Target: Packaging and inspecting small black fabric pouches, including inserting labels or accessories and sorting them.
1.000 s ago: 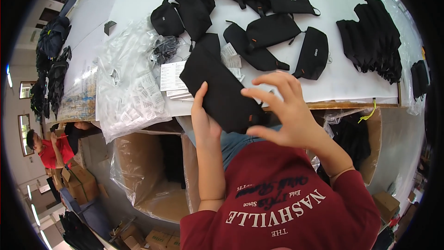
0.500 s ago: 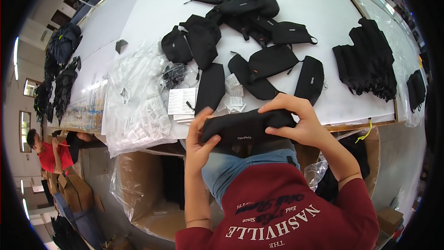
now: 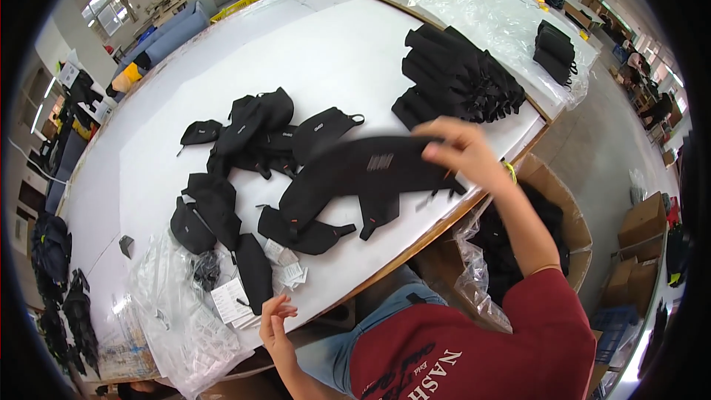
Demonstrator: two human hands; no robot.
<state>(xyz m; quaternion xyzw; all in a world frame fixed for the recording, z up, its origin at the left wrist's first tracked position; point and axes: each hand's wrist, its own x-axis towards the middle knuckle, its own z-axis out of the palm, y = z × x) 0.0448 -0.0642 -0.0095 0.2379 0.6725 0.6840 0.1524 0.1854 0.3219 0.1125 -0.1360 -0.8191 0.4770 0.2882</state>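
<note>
Right hand [image 3: 461, 154]: I see it clenched on one end of a long black pouch [image 3: 363, 172], held lifted above the white surface [image 3: 326, 44]. Left hand [image 3: 275, 324]: released, fingers loose, at the surface's near edge beside paper tags [image 3: 231, 299] and clear plastic bags [image 3: 174, 311]. Loose black pouches [image 3: 252, 133] lie mid-surface; stacked pouches [image 3: 455, 78] sit farther right.

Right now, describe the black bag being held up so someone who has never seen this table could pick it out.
Start at the big white table and find its near wooden edge. Just above that edge, the right hand holds a long black bag by one end. Unlike the other black bags lying flat or heaped, it is lifted and stretched out sideways.
</note>
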